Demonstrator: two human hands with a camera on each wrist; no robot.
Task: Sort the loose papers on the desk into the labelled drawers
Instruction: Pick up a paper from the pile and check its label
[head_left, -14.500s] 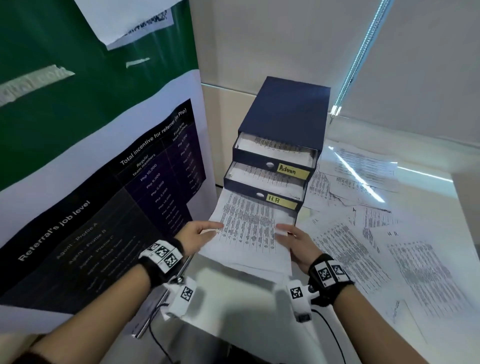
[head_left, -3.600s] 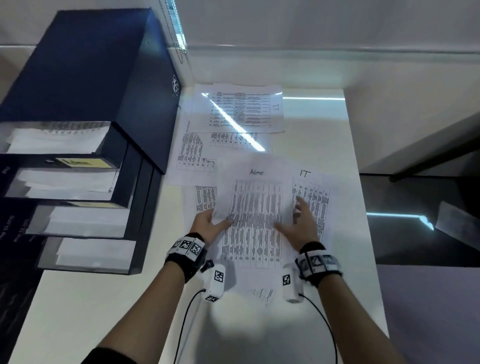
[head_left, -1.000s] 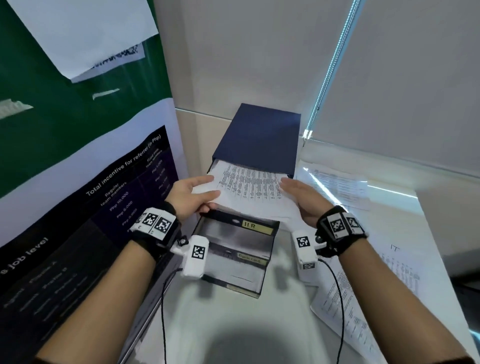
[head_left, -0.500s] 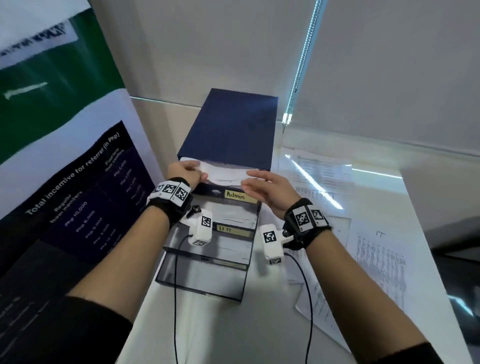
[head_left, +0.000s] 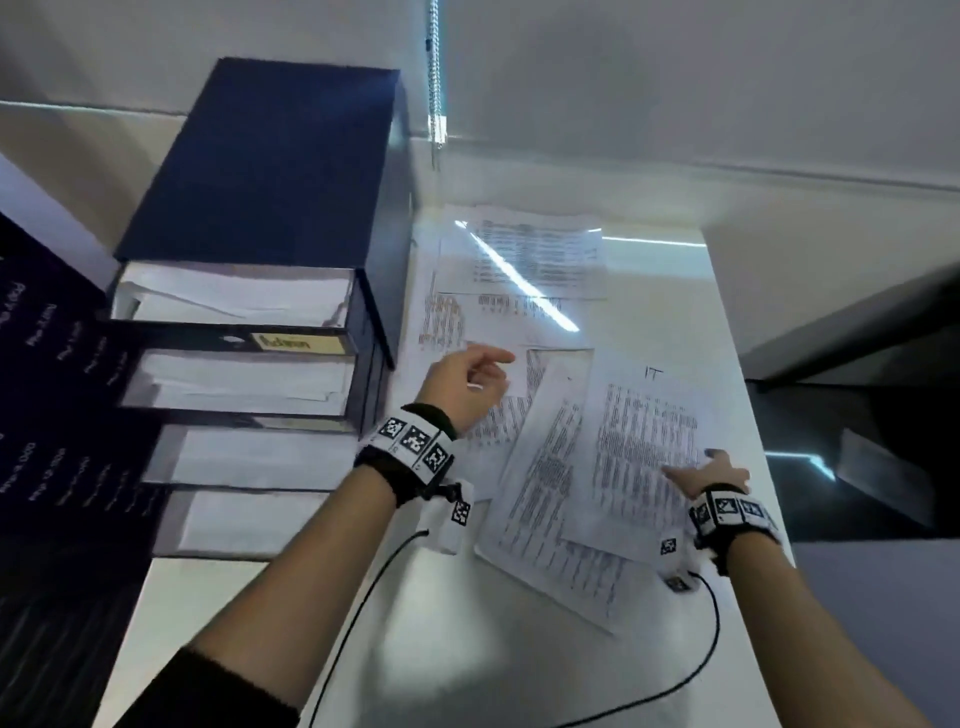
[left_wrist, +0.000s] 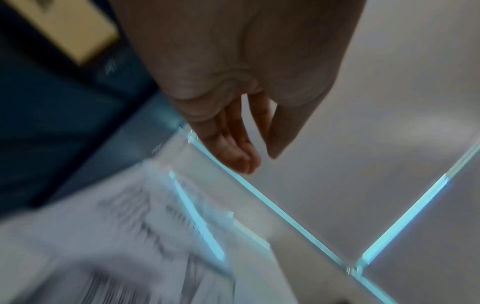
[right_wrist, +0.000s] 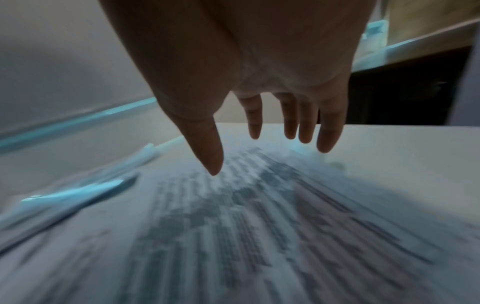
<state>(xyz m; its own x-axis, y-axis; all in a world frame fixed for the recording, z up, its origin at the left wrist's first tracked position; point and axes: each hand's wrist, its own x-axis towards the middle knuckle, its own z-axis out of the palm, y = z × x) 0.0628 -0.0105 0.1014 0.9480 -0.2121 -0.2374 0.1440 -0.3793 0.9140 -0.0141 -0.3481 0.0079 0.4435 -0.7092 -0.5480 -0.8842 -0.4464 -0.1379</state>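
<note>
A dark blue drawer unit (head_left: 270, 166) stands at the left of the white desk (head_left: 457, 644), its drawers pulled out and holding white sheets; the top drawer carries a yellow label (head_left: 298, 343). Loose printed papers lie to its right. A sheet marked "IT" (head_left: 644, 431) lies on top of another printed sheet (head_left: 540, 478). My right hand (head_left: 711, 475) hovers over the lower right part of the IT sheet (right_wrist: 259, 216), fingers straight and spread. My left hand (head_left: 467, 387) hangs above the papers beside the drawers, fingers loose (left_wrist: 233, 148), holding nothing.
More printed sheets (head_left: 535, 260) lie at the back of the desk near the wall, with a bright light streak across them. A dark poster (head_left: 47, 415) stands to the left of the drawers. The desk's right edge drops to a dark floor (head_left: 857, 441).
The sheet both hands held now lies in the top drawer. Both hands have left the drawer and moved right over the loose papers; my view has turned down toward the desk.
</note>
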